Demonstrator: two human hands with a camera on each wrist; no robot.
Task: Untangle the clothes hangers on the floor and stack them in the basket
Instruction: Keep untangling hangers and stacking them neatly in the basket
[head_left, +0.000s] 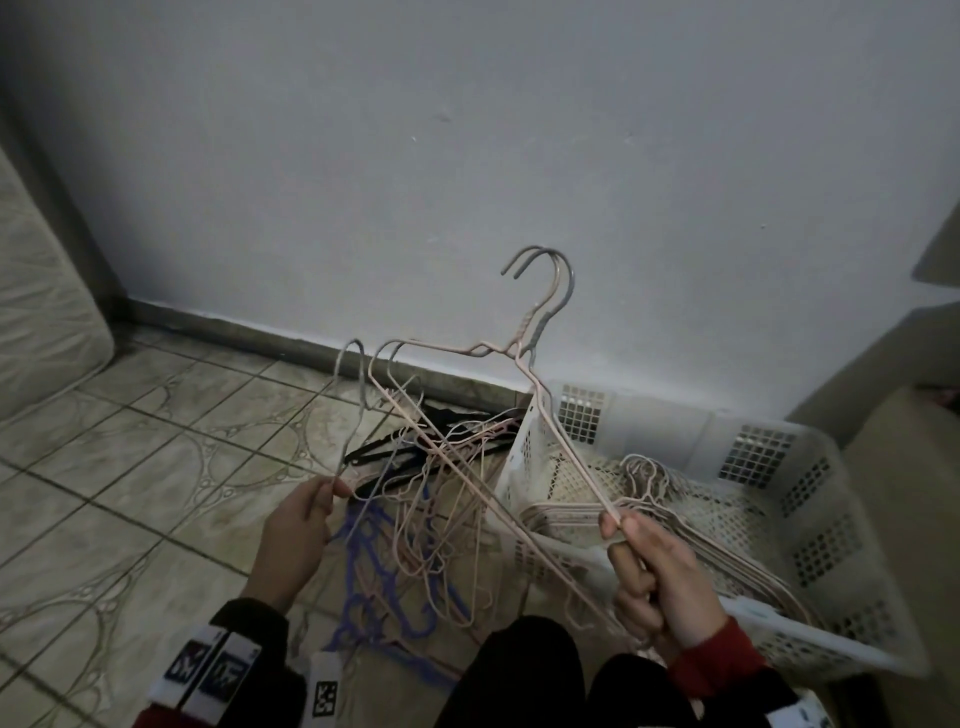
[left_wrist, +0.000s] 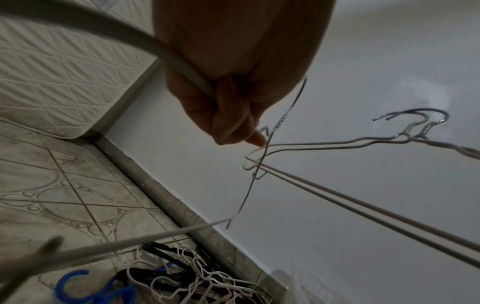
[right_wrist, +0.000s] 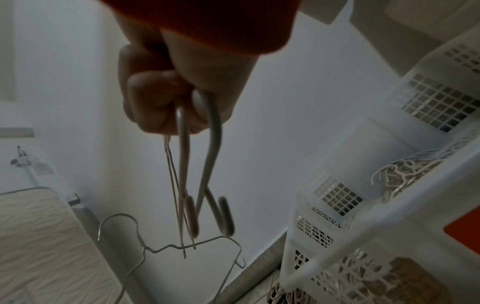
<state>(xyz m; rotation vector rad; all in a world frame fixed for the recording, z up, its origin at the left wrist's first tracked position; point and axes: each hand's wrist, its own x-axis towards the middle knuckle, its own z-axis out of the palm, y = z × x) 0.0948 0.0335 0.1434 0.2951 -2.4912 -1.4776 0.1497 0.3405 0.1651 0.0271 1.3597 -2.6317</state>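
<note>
My right hand (head_left: 618, 525) grips the lower corner of two wire hangers (head_left: 523, 328), one pink and one grey, raised with their hooks up against the wall. From the right wrist they (right_wrist: 184, 148) run out of my fist (right_wrist: 182, 115). Pinched in my left hand (head_left: 332, 488) is a thin grey wire hanger (head_left: 356, 341), which crosses the pair's far corner (left_wrist: 262, 156) just under my fingertips (left_wrist: 255, 140). A tangle of pink, black and blue hangers (head_left: 447, 467) lies on the tiles between my hands. To the right stands the white plastic basket (head_left: 654, 415), with several stacked hangers (head_left: 644, 467) inside.
A quilted mattress (head_left: 41, 312) leans at the left. The grey wall and skirting (head_left: 291, 343) run close behind the pile. My knees in dark trousers (head_left: 524, 675) are at the bottom edge. A brown box (head_left: 904, 467) stands right of the basket.
</note>
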